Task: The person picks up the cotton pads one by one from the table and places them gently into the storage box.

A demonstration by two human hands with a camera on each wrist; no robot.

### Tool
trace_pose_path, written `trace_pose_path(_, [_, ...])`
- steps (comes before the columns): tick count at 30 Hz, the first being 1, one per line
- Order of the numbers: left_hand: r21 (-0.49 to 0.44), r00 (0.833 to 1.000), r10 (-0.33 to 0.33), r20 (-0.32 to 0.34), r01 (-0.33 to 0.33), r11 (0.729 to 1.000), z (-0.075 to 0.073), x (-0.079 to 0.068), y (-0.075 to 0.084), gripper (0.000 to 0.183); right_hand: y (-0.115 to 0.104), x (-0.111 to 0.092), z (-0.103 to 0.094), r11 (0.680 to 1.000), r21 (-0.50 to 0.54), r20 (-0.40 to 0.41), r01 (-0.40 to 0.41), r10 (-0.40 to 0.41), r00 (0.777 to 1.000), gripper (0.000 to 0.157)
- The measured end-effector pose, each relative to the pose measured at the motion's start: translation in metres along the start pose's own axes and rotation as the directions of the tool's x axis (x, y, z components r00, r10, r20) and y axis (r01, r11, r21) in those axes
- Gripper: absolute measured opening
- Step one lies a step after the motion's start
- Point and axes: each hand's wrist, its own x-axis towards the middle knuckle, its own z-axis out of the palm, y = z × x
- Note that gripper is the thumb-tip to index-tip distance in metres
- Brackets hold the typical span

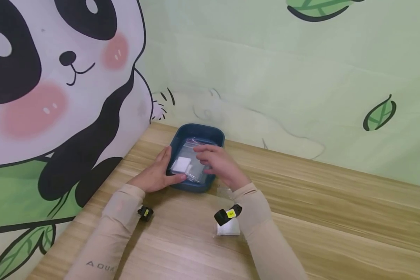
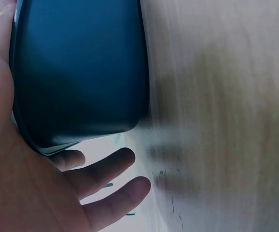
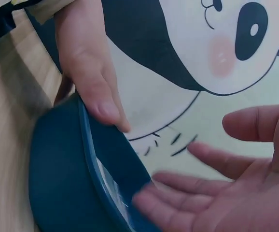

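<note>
A dark blue plastic tray point(image 1: 196, 188) stands on the wooden table near the wall. Clear zip bags point(image 1: 192, 149) lie inside it, along with flat white squares point(image 1: 181, 165) on the left. My left hand point(image 1: 153, 174) holds the tray's left side, its thumb over the rim; in the left wrist view its fingers reach past the tray wall point(image 2: 81, 72). Over the tray's right side hovers my right hand point(image 1: 222, 163), fingers loosely bent and apart. The right wrist view shows nothing between those fingers point(image 3: 178, 203).
Under my right wrist, a clear bag with a white square point(image 1: 229, 228) lies on the table point(image 1: 336, 217). Behind the tray rises a pale green wall point(image 1: 266, 77) with painted leaves. A large painted panda point(image 1: 66, 112) covers the left side.
</note>
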Motion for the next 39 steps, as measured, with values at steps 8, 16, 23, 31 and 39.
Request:
trace_pose_path(8, [0.006, 1.0, 0.005, -0.003, -0.005, 1.0, 0.001, 0.0, -0.002, 0.115, 0.012, -0.028, -0.029, 0.996, 0.019, 0.01, 0.086, -0.086, 0.996, 0.03])
trace_pose_path(16, [0.004, 1.0, -0.013, 0.017, 0.013, 1.0, -0.009, -0.008, -0.014, 0.119, 0.046, -0.043, -0.053, 0.99, -0.133, -0.055, 0.044, -0.051, 0.997, 0.032])
trace_pose_path(23, [0.0, 0.999, -0.034, 0.031, 0.034, 0.999, -0.017, -0.019, -0.023, 0.118, 0.072, -0.048, -0.067, 0.949, -0.31, -0.102, -0.058, 0.027, 0.994, 0.028])
trace_pose_path(31, [0.011, 0.999, -0.023, 0.024, 0.023, 1.0, -0.023, -0.024, -0.027, 0.117, 0.09, -0.051, -0.072, 0.9, -0.424, -0.137, -0.101, 0.047, 0.989, 0.028])
trace_pose_path(39, [0.014, 0.999, -0.023, 0.039, 0.023, 1.0, -0.021, -0.026, -0.031, 0.116, 0.098, -0.053, -0.064, 0.77, -0.632, -0.147, -0.081, -0.017, 0.989, 0.026])
